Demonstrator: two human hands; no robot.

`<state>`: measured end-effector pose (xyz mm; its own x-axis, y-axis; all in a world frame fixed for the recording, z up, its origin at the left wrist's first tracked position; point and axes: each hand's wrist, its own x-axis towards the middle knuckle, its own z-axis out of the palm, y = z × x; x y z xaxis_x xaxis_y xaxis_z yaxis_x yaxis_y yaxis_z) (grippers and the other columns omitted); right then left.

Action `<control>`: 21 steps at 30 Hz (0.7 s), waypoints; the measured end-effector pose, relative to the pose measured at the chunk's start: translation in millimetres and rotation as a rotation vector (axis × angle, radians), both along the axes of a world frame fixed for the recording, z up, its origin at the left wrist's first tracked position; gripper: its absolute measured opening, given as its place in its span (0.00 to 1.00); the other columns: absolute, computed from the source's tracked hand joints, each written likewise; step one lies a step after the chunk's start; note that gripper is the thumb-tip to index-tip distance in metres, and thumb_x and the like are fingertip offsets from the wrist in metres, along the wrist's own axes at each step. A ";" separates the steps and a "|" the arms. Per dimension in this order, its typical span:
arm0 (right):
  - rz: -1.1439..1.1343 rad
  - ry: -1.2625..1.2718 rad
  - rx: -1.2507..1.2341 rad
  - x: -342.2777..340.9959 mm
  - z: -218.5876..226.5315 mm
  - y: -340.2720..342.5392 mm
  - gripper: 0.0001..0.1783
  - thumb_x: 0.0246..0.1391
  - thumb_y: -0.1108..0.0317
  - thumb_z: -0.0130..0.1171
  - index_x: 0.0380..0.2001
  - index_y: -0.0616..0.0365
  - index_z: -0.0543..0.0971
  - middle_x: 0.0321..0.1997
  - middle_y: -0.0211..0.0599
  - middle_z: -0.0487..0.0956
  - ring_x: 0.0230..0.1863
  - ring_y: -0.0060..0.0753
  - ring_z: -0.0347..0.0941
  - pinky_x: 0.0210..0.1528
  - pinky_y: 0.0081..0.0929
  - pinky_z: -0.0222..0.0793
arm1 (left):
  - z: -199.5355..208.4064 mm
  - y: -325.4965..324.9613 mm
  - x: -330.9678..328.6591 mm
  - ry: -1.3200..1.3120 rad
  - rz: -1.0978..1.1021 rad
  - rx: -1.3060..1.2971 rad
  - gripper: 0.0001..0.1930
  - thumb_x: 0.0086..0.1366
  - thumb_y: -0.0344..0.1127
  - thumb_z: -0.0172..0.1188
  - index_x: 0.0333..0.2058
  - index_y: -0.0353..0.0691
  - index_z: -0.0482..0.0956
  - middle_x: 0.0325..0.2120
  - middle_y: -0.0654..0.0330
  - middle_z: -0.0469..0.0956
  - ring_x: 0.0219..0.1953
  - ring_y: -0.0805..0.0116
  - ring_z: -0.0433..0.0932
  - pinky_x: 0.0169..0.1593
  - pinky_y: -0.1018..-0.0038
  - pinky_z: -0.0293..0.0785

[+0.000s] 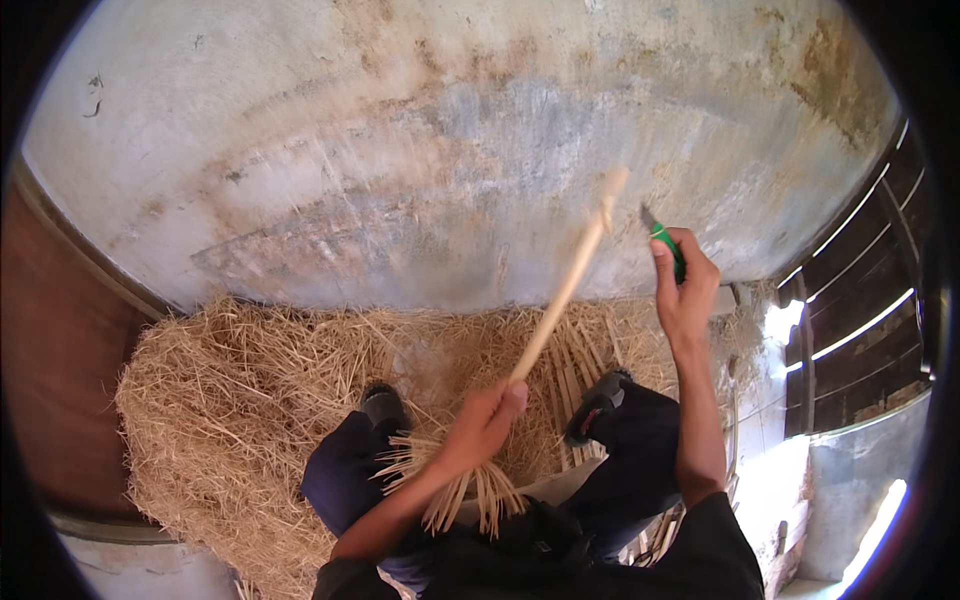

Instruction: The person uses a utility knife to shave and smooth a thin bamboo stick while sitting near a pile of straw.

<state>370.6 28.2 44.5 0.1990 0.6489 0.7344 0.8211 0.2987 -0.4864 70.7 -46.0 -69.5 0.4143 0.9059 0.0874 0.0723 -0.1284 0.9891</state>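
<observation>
My left hand (483, 425) is closed around the lower part of a pale wooden stick (560, 300), which slants up and to the right. The stick's far end is blurred, with a knot or bulge near the tip. Below this hand, thin pale strips (490, 495) fan out over my lap; whether they join the stick is hidden by the hand. Up to the right, my right hand (688, 280) grips a green-handled knife (668, 252), its dark blade pointing up and left. A small gap separates the blade from the stick's far end.
Dry straw (230, 410) is heaped at the left and spreads around my shoes. Long split strips (575, 375) lie on the straw near my right shoe (598, 405). A stained grey wall (400, 180) rises in front, and dark slats (860, 290) stand at the right.
</observation>
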 end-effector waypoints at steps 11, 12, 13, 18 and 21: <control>0.514 -0.429 -0.034 -73.5 -40.6 -25.6 0.15 0.60 0.51 0.74 0.41 0.48 0.85 0.31 0.28 0.82 0.25 0.36 0.82 0.27 0.31 0.77 | 37.1 18.5 -1.7 0.004 0.092 0.079 0.15 0.83 0.43 0.57 0.47 0.34 0.77 0.20 0.61 0.67 0.23 0.74 0.64 0.28 0.69 0.61; 0.510 -0.445 -0.037 -76.1 -40.9 -27.7 0.15 0.59 0.51 0.75 0.41 0.48 0.85 0.31 0.28 0.82 0.25 0.35 0.82 0.27 0.31 0.77 | 38.7 19.0 -1.4 0.012 0.105 0.084 0.14 0.83 0.42 0.57 0.48 0.34 0.77 0.20 0.61 0.67 0.23 0.73 0.64 0.28 0.68 0.61; 0.507 -0.460 -0.039 -78.6 -40.0 -30.1 0.15 0.59 0.51 0.75 0.41 0.48 0.85 0.31 0.28 0.82 0.25 0.34 0.82 0.26 0.31 0.77 | 39.4 18.5 -1.8 0.021 0.121 0.089 0.14 0.83 0.42 0.57 0.48 0.33 0.77 0.20 0.60 0.68 0.22 0.73 0.64 0.28 0.68 0.61; 0.514 -0.475 -0.028 -85.9 -45.9 -29.9 0.16 0.58 0.51 0.75 0.41 0.47 0.85 0.31 0.27 0.81 0.25 0.33 0.82 0.27 0.30 0.77 | 30.2 17.7 -2.0 0.053 0.172 0.168 0.14 0.84 0.39 0.54 0.46 0.32 0.78 0.20 0.57 0.70 0.22 0.70 0.66 0.28 0.67 0.62; 0.500 -0.479 -0.034 -88.7 -46.0 -29.4 0.16 0.58 0.50 0.75 0.41 0.46 0.85 0.31 0.26 0.81 0.25 0.32 0.82 0.27 0.30 0.77 | 34.2 16.3 -0.6 0.026 0.198 0.166 0.14 0.84 0.38 0.53 0.44 0.31 0.78 0.20 0.55 0.72 0.21 0.69 0.68 0.28 0.66 0.64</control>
<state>281.9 -1.2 -1.4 -0.4711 0.6028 0.6440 0.7158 0.6879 -0.1202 70.2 -29.7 -35.2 0.2345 0.9438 0.2329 0.1371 -0.2693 0.9532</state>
